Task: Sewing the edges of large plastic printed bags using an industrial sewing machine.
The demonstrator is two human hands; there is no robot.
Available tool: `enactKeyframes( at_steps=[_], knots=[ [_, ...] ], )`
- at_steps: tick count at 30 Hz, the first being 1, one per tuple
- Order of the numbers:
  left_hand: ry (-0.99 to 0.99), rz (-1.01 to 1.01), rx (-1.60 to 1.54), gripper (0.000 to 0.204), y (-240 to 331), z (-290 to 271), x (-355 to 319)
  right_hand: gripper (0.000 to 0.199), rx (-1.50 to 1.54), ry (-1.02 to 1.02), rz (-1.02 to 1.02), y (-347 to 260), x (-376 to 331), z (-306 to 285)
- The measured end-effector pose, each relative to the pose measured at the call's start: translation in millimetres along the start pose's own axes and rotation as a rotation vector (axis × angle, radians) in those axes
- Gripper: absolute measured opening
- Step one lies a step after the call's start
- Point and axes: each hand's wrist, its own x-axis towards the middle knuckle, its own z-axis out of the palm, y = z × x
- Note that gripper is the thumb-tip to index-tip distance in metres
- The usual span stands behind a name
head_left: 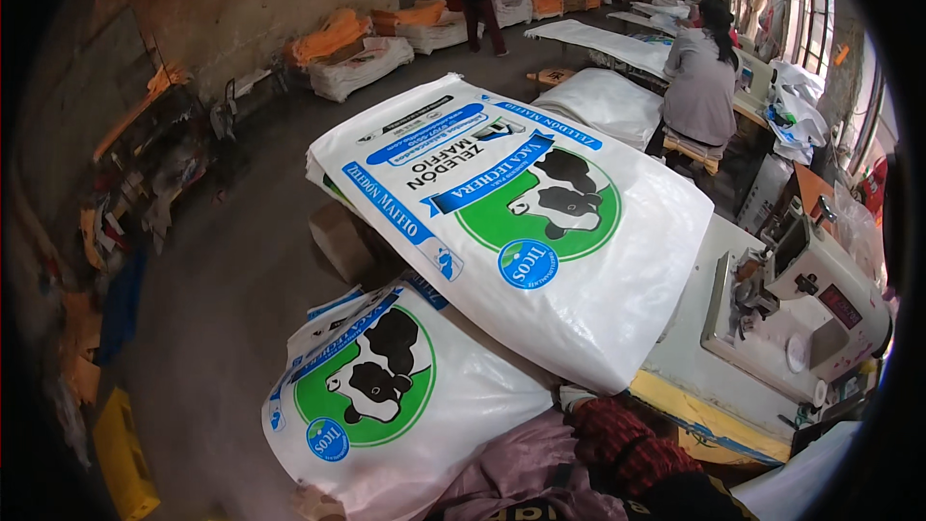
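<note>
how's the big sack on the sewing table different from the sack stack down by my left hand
The upper sack lies spread flat across the sewing table, print turned away from the wearer. The lower sack stack sits lower and nearer, print facing the wearer, left hand at its edge. Both are white with a cow on green.

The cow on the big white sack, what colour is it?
Black and white, on a green circle, on the sack. The head view shows it best.

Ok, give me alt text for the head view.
A big white woven sack with a cow print lies across a sewing table, the right hand at its near edge. Another printed sack lies below; a sewing machine stands right.
</note>
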Motion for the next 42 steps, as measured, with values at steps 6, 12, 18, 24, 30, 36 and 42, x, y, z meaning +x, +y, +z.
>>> enactKeyframes(
  at_steps=[6,12,18,24,30,36,42],
  knots=[
    [0.239,0.882,-0.279,0.028,124.8,-20.2,-15.5,0.042,0.001,-0.070,-0.092,8.2,42.1,52.1],
    [0.708,0.479,0.190,0.029,155.8,137.1,-22.2,0.043,0.232,0.038,0.018,-15.4,-23.9,-13.7],
    [0.270,0.716,-0.071,0.031,170.6,75.9,-25.1,0.048,0.218,0.131,0.042,14.5,-29.3,-5.2],
    [0.006,0.755,-0.116,0.034,163.0,58.8,-32.6,0.052,0.445,0.054,-0.028,34.1,-49.9,-7.4],
    [-0.220,0.797,-0.132,0.037,147.5,58.5,-36.9,0.062,0.385,-0.001,0.235,38.8,-88.2,-17.3],
    [-0.095,0.726,-0.317,0.034,201.4,-42.2,-20.3,0.060,0.459,0.058,0.329,50.7,-128.7,-46.9],
    [0.151,0.904,-0.936,0.014,324.3,-198.9,-2.0,0.043,0.492,0.106,0.180,44.3,-179.8,-93.4]
  ],
)
